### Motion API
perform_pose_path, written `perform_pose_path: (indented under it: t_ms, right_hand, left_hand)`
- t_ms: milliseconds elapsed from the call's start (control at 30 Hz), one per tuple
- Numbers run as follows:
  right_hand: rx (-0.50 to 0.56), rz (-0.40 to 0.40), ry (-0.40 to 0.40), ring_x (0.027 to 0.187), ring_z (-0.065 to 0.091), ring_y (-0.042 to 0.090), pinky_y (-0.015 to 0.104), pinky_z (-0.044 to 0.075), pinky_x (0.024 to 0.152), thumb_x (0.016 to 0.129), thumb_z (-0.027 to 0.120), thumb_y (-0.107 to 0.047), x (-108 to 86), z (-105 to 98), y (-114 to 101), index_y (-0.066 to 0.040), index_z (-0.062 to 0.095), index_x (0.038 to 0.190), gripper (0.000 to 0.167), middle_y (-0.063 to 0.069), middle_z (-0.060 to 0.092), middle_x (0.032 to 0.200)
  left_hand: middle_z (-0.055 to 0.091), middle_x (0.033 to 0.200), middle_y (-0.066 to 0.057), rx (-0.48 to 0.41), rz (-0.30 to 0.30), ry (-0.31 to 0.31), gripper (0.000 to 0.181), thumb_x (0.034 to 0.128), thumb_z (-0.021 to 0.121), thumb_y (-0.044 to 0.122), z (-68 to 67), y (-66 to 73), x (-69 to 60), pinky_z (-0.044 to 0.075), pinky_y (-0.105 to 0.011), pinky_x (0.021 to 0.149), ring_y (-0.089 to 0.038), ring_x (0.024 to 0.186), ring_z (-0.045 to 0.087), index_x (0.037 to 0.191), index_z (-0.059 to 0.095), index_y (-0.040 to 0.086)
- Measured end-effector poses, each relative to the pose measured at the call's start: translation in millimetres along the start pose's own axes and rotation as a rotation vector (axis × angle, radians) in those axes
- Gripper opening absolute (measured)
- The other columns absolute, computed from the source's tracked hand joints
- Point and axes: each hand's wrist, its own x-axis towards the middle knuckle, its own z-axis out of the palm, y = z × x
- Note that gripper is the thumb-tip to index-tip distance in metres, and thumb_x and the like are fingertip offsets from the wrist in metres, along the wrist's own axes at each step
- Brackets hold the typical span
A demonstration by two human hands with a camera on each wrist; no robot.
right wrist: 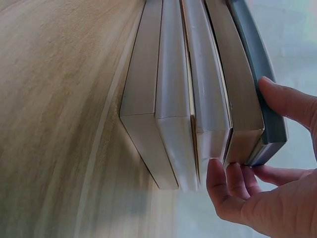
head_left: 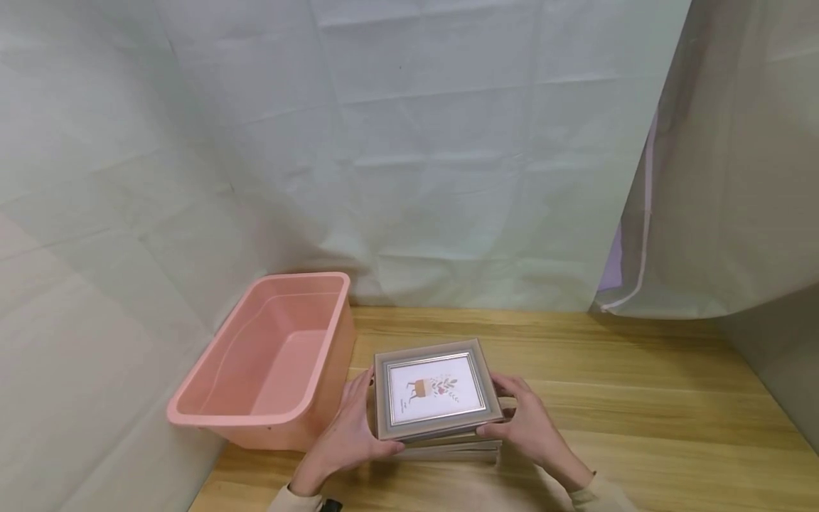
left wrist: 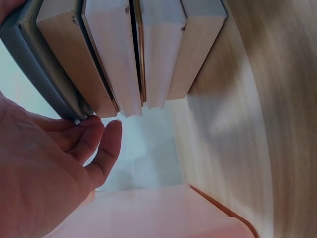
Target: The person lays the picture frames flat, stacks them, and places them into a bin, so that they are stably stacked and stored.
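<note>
A picture frame (head_left: 438, 392) with a grey-brown border, silver inner edge and a print of an animal with leaves lies on top of a stack of frames (head_left: 451, 452). My left hand (head_left: 348, 434) holds its left side, thumb at the near corner and fingers toward the back. At the opposite side my right hand (head_left: 534, 425) grips it likewise. In the right wrist view the thumb presses the dark top frame (right wrist: 262, 84), and fingertips touch the edges of frames below. The left wrist view shows the stacked frames' pale edges (left wrist: 158, 54) beside the curled fingers (left wrist: 106, 148).
A pink plastic basin (head_left: 326, 387) stands left of the stack, close to my left hand. Everything rests on a wood-grain table (head_left: 640, 398). Pale cloth sheets (head_left: 448, 178) hang behind and at the sides.
</note>
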Motion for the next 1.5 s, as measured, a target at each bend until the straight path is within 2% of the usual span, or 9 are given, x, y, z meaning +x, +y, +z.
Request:
perform_pose_path:
  t_ms: [467, 800, 933, 1067, 1133, 1200, 1300, 1367, 1500]
  right_hand:
    - [0.050, 0.030, -0.050, 0.127, 0.066, 0.033, 0.035, 0.060, 0.098, 0.094, 0.085, -0.016, -0.6, -8, 10, -0.002, 0.057, 0.154, 0.067, 0.023, 0.065, 0.142]
    - [0.240, 0.139, -0.223, 0.144, 0.056, 0.048, 0.043, 0.066, 0.091, 0.104, 0.073, -0.026, -0.5, -7, 24, -0.017, 0.034, 0.171, 0.078, 0.037, 0.040, 0.166]
    - [0.258, 0.160, -0.268, 0.145, 0.054, 0.050, 0.048, 0.067, 0.091, 0.106, 0.071, -0.027, -3.4, -9, 26, -0.021, 0.029, 0.174, 0.080, 0.037, 0.035, 0.169]
    - [0.258, 0.158, -0.282, 0.146, 0.051, 0.052, 0.051, 0.067, 0.093, 0.108, 0.069, -0.027, -3.4, -12, 27, -0.024, 0.027, 0.174, 0.079, 0.037, 0.032, 0.170]
    - [0.264, 0.153, -0.279, 0.146, 0.052, 0.052, 0.051, 0.067, 0.093, 0.108, 0.069, -0.027, -1.7, -12, 27, -0.025, 0.027, 0.174, 0.078, 0.037, 0.032, 0.170]
    - [0.282, 0.150, -0.276, 0.145, 0.053, 0.050, 0.051, 0.067, 0.094, 0.108, 0.069, -0.026, 0.3, -13, 26, -0.025, 0.027, 0.174, 0.079, 0.037, 0.031, 0.171]
    - [0.315, 0.149, -0.286, 0.144, 0.054, 0.047, 0.051, 0.066, 0.095, 0.107, 0.069, -0.024, 1.9, -13, 26, -0.022, 0.026, 0.175, 0.080, 0.038, 0.029, 0.171]
    - [0.338, 0.155, -0.298, 0.142, 0.055, 0.044, 0.051, 0.066, 0.095, 0.107, 0.069, -0.024, 1.7, -12, 27, -0.021, 0.025, 0.175, 0.081, 0.039, 0.027, 0.171]
    - [0.367, 0.170, -0.320, 0.140, 0.058, 0.039, 0.052, 0.065, 0.096, 0.107, 0.069, -0.024, 0.1, -10, 28, -0.020, 0.023, 0.175, 0.082, 0.039, 0.025, 0.172]
  left_hand:
    - [0.031, 0.174, -0.030, 0.004, -0.024, -0.031, 0.149, 0.0605, 0.102, 0.048, 2.1, -1.6, -0.7, 0.032, -0.071, 0.129, -0.050, 0.162, 0.031, 0.172, 0.018, -0.003]
    - [0.027, 0.178, -0.027, 0.018, -0.081, -0.003, 0.140, 0.0704, 0.097, 0.053, -4.2, 9.9, -17.5, 0.031, -0.071, 0.129, -0.049, 0.165, 0.025, 0.173, 0.017, 0.002]
    - [0.042, 0.172, -0.017, 0.027, -0.007, 0.249, 0.107, 0.0801, 0.094, 0.040, -10.3, 43.2, -43.8, 0.050, -0.056, 0.121, -0.031, 0.157, 0.040, 0.166, 0.041, 0.005]
    - [0.053, 0.160, -0.017, -0.024, 0.138, 0.750, 0.081, 0.0763, 0.090, 0.011, -23.6, 68.8, -62.7, 0.044, -0.026, 0.117, -0.008, 0.144, 0.042, 0.152, 0.060, 0.005]
    - [0.046, 0.163, -0.024, -0.064, 0.104, 0.986, 0.090, 0.0743, 0.087, 0.011, -34.5, 69.5, -65.4, 0.035, -0.034, 0.125, -0.015, 0.152, 0.035, 0.157, 0.052, 0.001]
    - [0.029, 0.173, -0.023, -0.227, -0.051, 1.088, 0.101, 0.0787, 0.084, 0.009, -49.8, 64.5, -66.7, 0.026, -0.049, 0.133, -0.025, 0.160, 0.025, 0.166, 0.034, 0.003]
    - [0.002, 0.180, -0.013, -0.637, -0.351, 1.010, 0.109, 0.0938, 0.080, 0.013, -75.7, 45.1, -68.0, 0.038, -0.058, 0.126, -0.032, 0.168, 0.006, 0.171, 0.003, 0.014]
    - [-0.007, 0.180, -0.002, -0.934, -0.518, 0.838, 0.106, 0.1014, 0.075, 0.017, -93.1, 28.3, -71.7, 0.047, -0.058, 0.122, -0.026, 0.169, -0.002, 0.169, -0.006, 0.029]
    - [0.011, 0.170, 0.006, -1.225, -0.646, 0.502, 0.063, 0.1103, 0.059, 0.041, -113.2, -9.1, -75.2, 0.059, -0.067, 0.104, -0.030, 0.164, 0.012, 0.157, 0.018, 0.049]
